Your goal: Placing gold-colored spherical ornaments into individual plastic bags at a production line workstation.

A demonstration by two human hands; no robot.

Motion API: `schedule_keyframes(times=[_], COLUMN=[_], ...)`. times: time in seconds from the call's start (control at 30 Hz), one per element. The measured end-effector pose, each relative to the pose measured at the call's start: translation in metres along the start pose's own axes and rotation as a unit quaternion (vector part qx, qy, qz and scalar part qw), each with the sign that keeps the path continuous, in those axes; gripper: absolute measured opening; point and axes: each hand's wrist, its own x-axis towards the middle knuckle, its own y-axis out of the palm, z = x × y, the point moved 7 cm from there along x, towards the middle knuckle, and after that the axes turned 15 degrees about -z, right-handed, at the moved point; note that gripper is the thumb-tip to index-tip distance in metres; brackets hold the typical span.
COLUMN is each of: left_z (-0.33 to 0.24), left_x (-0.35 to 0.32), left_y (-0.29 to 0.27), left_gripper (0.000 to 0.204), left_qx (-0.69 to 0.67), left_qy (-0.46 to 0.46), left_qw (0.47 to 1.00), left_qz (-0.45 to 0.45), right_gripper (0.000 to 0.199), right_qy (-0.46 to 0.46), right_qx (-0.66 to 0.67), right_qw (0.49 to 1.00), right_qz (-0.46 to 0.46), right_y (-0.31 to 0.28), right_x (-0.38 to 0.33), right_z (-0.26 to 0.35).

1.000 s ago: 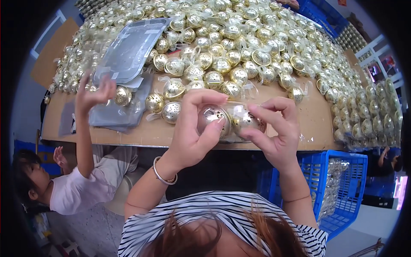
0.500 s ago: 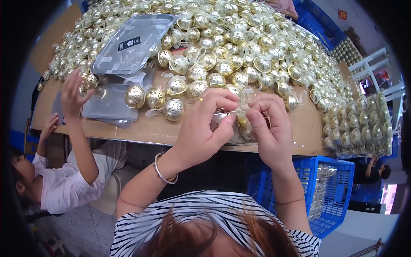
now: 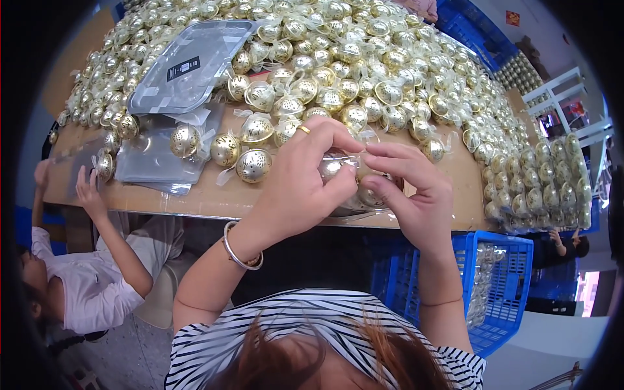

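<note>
In front of me, at the table's near edge, my left hand is closed, its thumb and fingers bent together at a pale ribbon. Below that ribbon sits a shiny perforated ball, partly covered by my left fingers. Facing it, my right hand curls with its thumb and fingertips around a second gold ball. Clear plastic shows under both hands, mostly hidden. Left of my left hand rests another gold perforated ball with a sheer ribbon.
A large heap of ribboned gold balls covers the table's far part. A clear plastic tray lies on it, with plastic sheets nearer. Packed balls stand at right, above a blue crate. A co-worker's hand is at left.
My right fingers have come down from the ribbon to around the gold ball. The co-worker's raised hand has dropped to the table edge, beside a ball. My view has shifted slightly.
</note>
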Motion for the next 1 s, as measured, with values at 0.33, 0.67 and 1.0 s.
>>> schedule_keyframes(times=[0.33, 0.67, 1.0], left_z=[0.008, 0.012, 0.014], left_x=[0.002, -0.004, -0.013], left_y=[0.002, -0.003, -0.002], left_gripper=[0.019, 0.022, 0.013], left_qx=[-0.054, -0.113, -0.205], left_qy=[-0.010, 0.023, 0.151], left_qw=[0.998, 0.993, 0.966], left_qz=[-0.011, 0.009, 0.044], right_gripper=[0.014, 0.020, 0.032], right_qy=[-0.059, -0.025, -0.326], right_qx=[-0.070, -0.063, -0.139], right_qw=[0.991, 0.998, 0.933], right_qz=[-0.097, 0.004, -0.061], right_y=[0.005, 0.003, 0.002], right_x=[-0.003, -0.003, -0.030], right_z=[0.011, 0.010, 0.009])
